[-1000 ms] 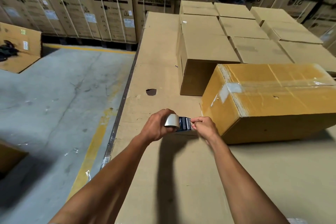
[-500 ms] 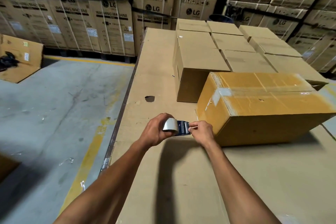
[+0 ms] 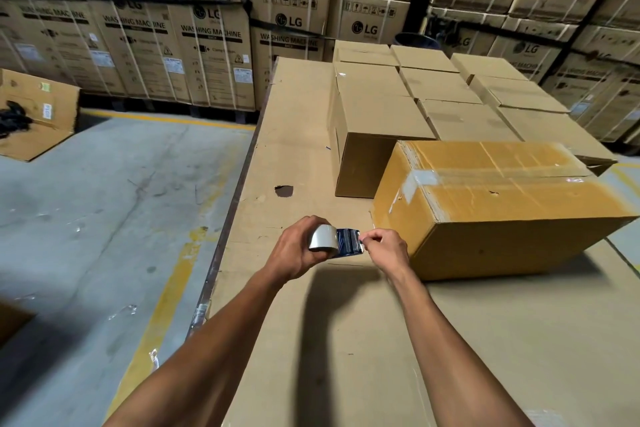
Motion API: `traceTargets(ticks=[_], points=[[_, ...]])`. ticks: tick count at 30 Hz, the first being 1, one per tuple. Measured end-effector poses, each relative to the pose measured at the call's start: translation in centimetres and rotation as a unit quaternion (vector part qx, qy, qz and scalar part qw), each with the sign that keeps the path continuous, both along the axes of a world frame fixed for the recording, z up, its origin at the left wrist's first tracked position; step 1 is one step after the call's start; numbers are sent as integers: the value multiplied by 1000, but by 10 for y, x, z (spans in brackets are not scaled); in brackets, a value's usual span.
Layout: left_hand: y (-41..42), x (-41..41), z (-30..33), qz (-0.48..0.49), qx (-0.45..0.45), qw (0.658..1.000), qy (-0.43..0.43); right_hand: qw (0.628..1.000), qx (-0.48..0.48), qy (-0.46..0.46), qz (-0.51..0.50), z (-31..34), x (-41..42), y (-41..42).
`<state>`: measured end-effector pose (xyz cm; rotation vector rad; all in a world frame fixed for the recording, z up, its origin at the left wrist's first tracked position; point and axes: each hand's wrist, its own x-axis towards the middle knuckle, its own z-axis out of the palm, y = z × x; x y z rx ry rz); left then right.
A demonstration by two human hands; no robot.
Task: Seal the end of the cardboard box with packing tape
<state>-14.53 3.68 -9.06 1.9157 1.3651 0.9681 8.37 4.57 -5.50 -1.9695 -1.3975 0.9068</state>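
A yellowish cardboard box (image 3: pixel 491 204) lies on its side on the cardboard-covered table (image 3: pixel 346 340), its top seam covered with clear tape and its near-left end facing me. Just left of that end, my left hand (image 3: pixel 294 250) grips a roll of packing tape (image 3: pixel 323 237) in a blue dispenser. My right hand (image 3: pixel 382 248) pinches the loose tape end at the dispenser's mouth, a short way from the box corner.
Several plain brown boxes (image 3: pixel 377 114) stand in rows behind the yellowish box. The table's left edge (image 3: pixel 225 229) drops to a concrete floor with a yellow line (image 3: pixel 166 298). Stacked washing machine cartons (image 3: pixel 207 55) line the back. A hole (image 3: pixel 284 191) marks the table cover.
My view has tilted up and shifted, so the boxes sit lower in frame. Both hands stay together on the tape roll, with the right fingers still picking at the tape end.
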Motion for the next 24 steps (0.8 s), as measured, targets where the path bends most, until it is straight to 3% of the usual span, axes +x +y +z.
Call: traceTargets(ticks=[12, 24], points=[[3, -1, -6, 14, 2, 1000, -5, 1000, 7, 12, 10, -12, -3, 4], [8, -3, -10, 18, -84, 991, -98, 993, -5, 102, -52, -8, -6, 15]])
